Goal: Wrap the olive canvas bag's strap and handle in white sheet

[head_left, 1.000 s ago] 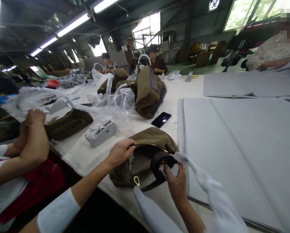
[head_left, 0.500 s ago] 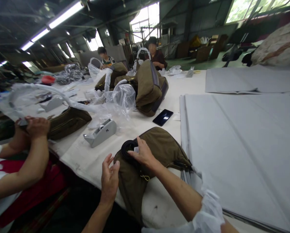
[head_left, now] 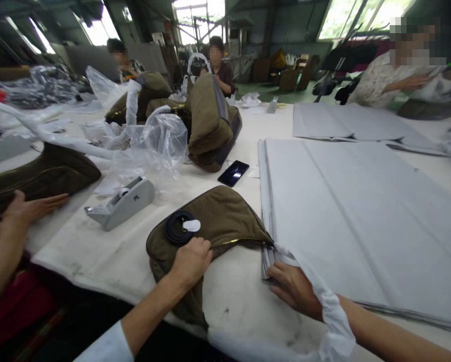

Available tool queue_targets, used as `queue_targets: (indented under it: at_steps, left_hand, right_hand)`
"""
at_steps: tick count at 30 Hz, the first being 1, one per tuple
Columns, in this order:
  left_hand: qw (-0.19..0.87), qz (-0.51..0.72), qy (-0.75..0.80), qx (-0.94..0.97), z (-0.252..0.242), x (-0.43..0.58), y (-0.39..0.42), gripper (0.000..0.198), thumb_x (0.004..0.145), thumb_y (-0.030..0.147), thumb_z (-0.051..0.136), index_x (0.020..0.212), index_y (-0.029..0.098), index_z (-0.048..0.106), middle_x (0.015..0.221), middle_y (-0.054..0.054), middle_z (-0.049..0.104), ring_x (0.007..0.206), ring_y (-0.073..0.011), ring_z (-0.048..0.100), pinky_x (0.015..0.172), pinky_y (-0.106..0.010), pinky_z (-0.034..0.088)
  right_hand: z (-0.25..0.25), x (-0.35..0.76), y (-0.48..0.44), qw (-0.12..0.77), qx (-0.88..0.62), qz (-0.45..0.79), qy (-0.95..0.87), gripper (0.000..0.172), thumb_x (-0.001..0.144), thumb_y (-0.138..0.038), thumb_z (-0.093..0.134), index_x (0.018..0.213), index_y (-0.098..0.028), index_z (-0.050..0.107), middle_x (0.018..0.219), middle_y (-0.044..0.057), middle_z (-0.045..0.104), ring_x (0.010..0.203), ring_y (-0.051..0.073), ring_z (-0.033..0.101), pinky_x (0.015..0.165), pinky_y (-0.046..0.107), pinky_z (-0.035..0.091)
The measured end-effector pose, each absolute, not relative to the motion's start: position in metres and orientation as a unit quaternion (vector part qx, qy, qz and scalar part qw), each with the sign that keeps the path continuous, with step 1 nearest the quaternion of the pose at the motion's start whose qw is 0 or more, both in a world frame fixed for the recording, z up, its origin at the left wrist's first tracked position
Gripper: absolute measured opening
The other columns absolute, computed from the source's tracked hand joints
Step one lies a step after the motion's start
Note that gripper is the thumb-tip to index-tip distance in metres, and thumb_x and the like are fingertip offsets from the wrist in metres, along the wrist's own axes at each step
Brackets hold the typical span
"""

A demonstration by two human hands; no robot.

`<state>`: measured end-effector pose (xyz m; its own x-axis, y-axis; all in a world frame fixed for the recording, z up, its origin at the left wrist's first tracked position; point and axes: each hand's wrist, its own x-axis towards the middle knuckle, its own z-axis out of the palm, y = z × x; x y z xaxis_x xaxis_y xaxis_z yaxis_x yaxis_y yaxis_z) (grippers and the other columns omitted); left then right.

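An olive-brown bag (head_left: pixel 225 213) lies flat on the white table right in front of me. A coiled black strap (head_left: pixel 178 227) with a white tag rests on its left part. My left hand (head_left: pixel 191 260) presses down on the bag's near edge, fingers curled over the fabric. My right hand (head_left: pixel 291 287) lies at the near corner of a stack of grey paper sheets (head_left: pixel 357 201), its fingers against the sheet edges; I cannot see if it pinches a sheet. White wrapping hangs round my right wrist.
A grey tape dispenser (head_left: pixel 121 202) stands left of the bag, a black phone (head_left: pixel 233 173) behind it. More olive bags (head_left: pixel 210 120) and clear plastic (head_left: pixel 161 141) fill the table's middle. A neighbour's hand (head_left: pixel 29 207) rests on another bag at left. Other people sit at the far side.
My right hand left the coiled strap on the bag and went to the corner of the paper stack. My left hand came down onto the bag's near edge. The view shifted right.
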<state>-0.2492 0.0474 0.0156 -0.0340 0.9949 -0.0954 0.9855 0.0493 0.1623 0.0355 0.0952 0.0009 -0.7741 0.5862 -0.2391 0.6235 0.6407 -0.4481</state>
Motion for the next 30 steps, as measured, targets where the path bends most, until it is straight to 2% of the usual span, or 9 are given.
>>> queue_targets:
  at_steps: [3, 7, 11, 15, 18, 20, 24, 27, 30]
  left_hand:
    - [0.103, 0.049, 0.760, 0.639, 0.031, -0.285, 0.043, 0.026, 0.089, 0.030, 0.038, 0.067, 0.019, 0.048, 0.069, -0.002, 0.057, 0.068, -0.0165, 0.055, 0.063, -0.027, 0.036]
    - [0.087, 0.082, 0.815, 0.567, 0.057, -0.315, 0.030, 0.033, 0.086, 0.039, 0.029, 0.061, 0.021, 0.039, 0.059, 0.000, 0.047, 0.059, -0.0145, 0.047, 0.061, -0.026, 0.033]
    - [0.080, 0.137, 0.872, 0.463, 0.082, -0.336, 0.016, 0.032, 0.081, 0.044, 0.033, 0.065, 0.020, 0.044, 0.059, 0.001, 0.048, 0.063, -0.0162, 0.049, 0.061, -0.026, 0.035]
    - [0.069, 0.222, 0.922, 0.310, 0.090, -0.353, 0.013, 0.029, 0.079, 0.045, 0.037, 0.072, 0.020, 0.050, 0.058, 0.002, 0.046, 0.064, -0.0178, 0.048, 0.059, -0.027, 0.034]
    - [0.069, 0.213, 0.921, 0.318, 0.070, -0.344, 0.022, 0.030, 0.083, 0.045, 0.034, 0.066, 0.021, 0.044, 0.057, 0.002, 0.043, 0.062, -0.0172, 0.046, 0.060, -0.027, 0.033]
    - [0.084, 0.131, 0.896, 0.416, 0.049, -0.323, 0.031, 0.033, 0.084, 0.044, 0.032, 0.062, 0.021, 0.039, 0.056, 0.000, 0.044, 0.062, -0.0179, 0.046, 0.061, -0.029, 0.032]
    - [0.112, -0.029, 0.855, 0.505, 0.012, -0.273, 0.051, 0.032, 0.088, 0.043, 0.029, 0.069, 0.021, 0.042, 0.072, -0.005, 0.059, 0.067, -0.0228, 0.056, 0.058, -0.030, 0.027]
    - [0.076, -0.032, 0.865, 0.495, 0.001, -0.268, 0.064, 0.032, 0.090, 0.040, 0.024, 0.077, 0.021, 0.047, 0.090, -0.008, 0.064, 0.074, -0.0262, 0.061, 0.058, -0.030, 0.027]
    - [0.049, -0.010, 0.888, 0.458, 0.001, -0.296, 0.074, 0.035, 0.090, 0.038, 0.022, 0.076, 0.019, 0.049, 0.083, -0.013, 0.064, 0.078, -0.0290, 0.061, 0.059, -0.031, 0.031]
  right_hand:
    - [-0.005, 0.038, 0.114, -0.017, 0.349, -0.298, 0.888, 0.017, 0.083, -0.024, 0.049, 0.092, -0.018, 0.061, 0.094, 0.007, 0.061, 0.083, 0.020, 0.057, 0.075, 0.030, 0.043]
    - [-0.003, 0.016, 0.140, -0.068, 0.335, -0.355, 0.870, 0.018, 0.083, -0.020, 0.046, 0.085, -0.018, 0.064, 0.082, 0.003, 0.062, 0.071, 0.014, 0.057, 0.066, 0.024, 0.042]
    - [0.007, -0.002, 0.156, -0.134, 0.384, -0.348, 0.845, 0.022, 0.087, -0.021, 0.043, 0.092, -0.015, 0.063, 0.085, 0.004, 0.064, 0.076, 0.014, 0.057, 0.070, 0.024, 0.042]
    - [0.007, 0.023, 0.166, -0.160, 0.499, -0.235, 0.818, 0.025, 0.090, -0.025, 0.042, 0.105, -0.015, 0.060, 0.099, 0.005, 0.062, 0.084, 0.014, 0.058, 0.079, 0.026, 0.042]
    - [0.001, 0.051, 0.164, -0.142, 0.586, -0.164, 0.781, 0.030, 0.089, -0.024, 0.044, 0.113, -0.010, 0.055, 0.106, 0.011, 0.059, 0.091, 0.019, 0.057, 0.081, 0.031, 0.042]
    - [-0.002, 0.058, 0.156, -0.105, 0.607, -0.133, 0.777, 0.031, 0.086, -0.028, 0.047, 0.110, -0.010, 0.054, 0.106, 0.013, 0.058, 0.096, 0.023, 0.054, 0.077, 0.033, 0.044]
    - [-0.005, 0.045, 0.142, 0.014, 0.615, -0.066, 0.786, 0.024, 0.081, -0.031, 0.051, 0.097, -0.013, 0.054, 0.101, 0.013, 0.056, 0.099, 0.028, 0.052, 0.067, 0.033, 0.044]
    - [-0.006, 0.038, 0.146, 0.058, 0.621, -0.063, 0.779, 0.016, 0.081, -0.018, 0.047, 0.094, -0.013, 0.055, 0.095, 0.013, 0.058, 0.091, 0.027, 0.058, 0.064, 0.032, 0.043]
    - [-0.007, 0.049, 0.156, 0.066, 0.621, -0.070, 0.778, 0.014, 0.082, -0.015, 0.046, 0.092, -0.012, 0.055, 0.092, 0.012, 0.060, 0.084, 0.025, 0.061, 0.064, 0.032, 0.042]
